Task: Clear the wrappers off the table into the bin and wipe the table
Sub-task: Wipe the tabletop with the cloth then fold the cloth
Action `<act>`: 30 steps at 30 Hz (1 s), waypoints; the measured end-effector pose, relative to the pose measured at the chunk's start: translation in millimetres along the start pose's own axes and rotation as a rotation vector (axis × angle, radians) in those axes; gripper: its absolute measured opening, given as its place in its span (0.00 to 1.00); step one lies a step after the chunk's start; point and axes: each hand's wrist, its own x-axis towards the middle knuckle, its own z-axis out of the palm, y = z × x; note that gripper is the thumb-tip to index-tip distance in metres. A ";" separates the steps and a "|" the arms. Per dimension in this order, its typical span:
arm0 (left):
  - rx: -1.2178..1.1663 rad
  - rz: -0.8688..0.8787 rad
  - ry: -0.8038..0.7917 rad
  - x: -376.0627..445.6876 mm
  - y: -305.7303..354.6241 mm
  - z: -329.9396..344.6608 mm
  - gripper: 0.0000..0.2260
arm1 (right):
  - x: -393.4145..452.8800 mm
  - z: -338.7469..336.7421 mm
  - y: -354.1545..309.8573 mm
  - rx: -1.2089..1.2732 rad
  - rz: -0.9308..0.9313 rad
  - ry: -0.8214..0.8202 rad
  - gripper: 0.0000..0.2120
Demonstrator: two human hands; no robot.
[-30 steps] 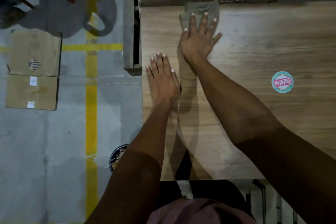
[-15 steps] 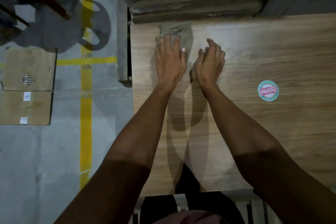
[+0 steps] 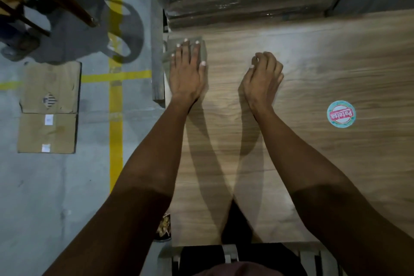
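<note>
Both hands have swapped roles within the last second: the grey wiping cloth (image 3: 202, 48), pressed by the right hand a second ago, now lies under the left hand (image 3: 187, 71) at the far left corner of the wooden table (image 3: 313, 163), its fingers straight, close together and flat on the cloth. The right hand (image 3: 263, 76) has lifted off and hovers to the right of the cloth, fingers loosely curled, holding nothing. No wrappers show on the table; a round sticker (image 3: 341, 114) sits well right of the cloth. Wiping, it seems, now continues left-handed along the left edge, above the bin (image 3: 163, 227).
</note>
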 end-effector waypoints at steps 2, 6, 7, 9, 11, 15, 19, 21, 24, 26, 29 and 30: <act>0.016 -0.031 0.005 5.2 -5.3 -3.3 0.28 | 2.2 -1.5 -1.7 -0.005 0.006 0.009 0.17; -0.018 0.005 -0.009 1.8 36.2 -2.8 0.28 | 5.1 -1.2 -6.5 -0.047 0.024 -0.012 0.15; -0.020 0.050 -0.022 -1.4 46.7 0.4 0.28 | 4.3 0.1 -6.5 -0.061 0.018 -0.018 0.15; -0.040 0.102 -0.042 2.7 54.3 3.1 0.27 | 5.5 1.1 -4.2 -0.084 0.018 -0.019 0.16; -0.055 0.100 -0.042 15.2 42.5 -0.7 0.27 | 7.9 1.6 -3.1 -0.097 0.027 -0.018 0.16; -0.020 -0.036 -0.005 26.7 -2.7 -9.1 0.26 | 9.0 1.9 -7.0 -0.104 0.014 -0.021 0.16; -0.005 -0.001 0.011 -5.1 6.9 -3.4 0.27 | 10.4 1.3 -6.2 -0.133 0.017 -0.027 0.17; -0.020 0.071 -0.026 -36.9 31.4 3.6 0.27 | 6.6 0.5 -3.9 -0.154 0.015 -0.027 0.17; -0.035 0.175 -0.063 -59.5 48.9 8.0 0.27 | 5.9 -1.8 -1.7 -0.155 0.006 -0.058 0.18; -0.032 0.169 -0.049 -49.9 37.1 7.0 0.26 | 5.1 -2.6 -1.6 -0.133 0.004 -0.074 0.19; -0.006 0.014 -0.012 -38.4 7.2 2.3 0.26 | -1.9 -3.3 -1.5 -0.095 -0.018 -0.086 0.19; 0.003 -0.020 0.001 -37.7 -0.9 1.7 0.26 | -4.2 -3.9 -1.0 -0.099 -0.023 -0.097 0.20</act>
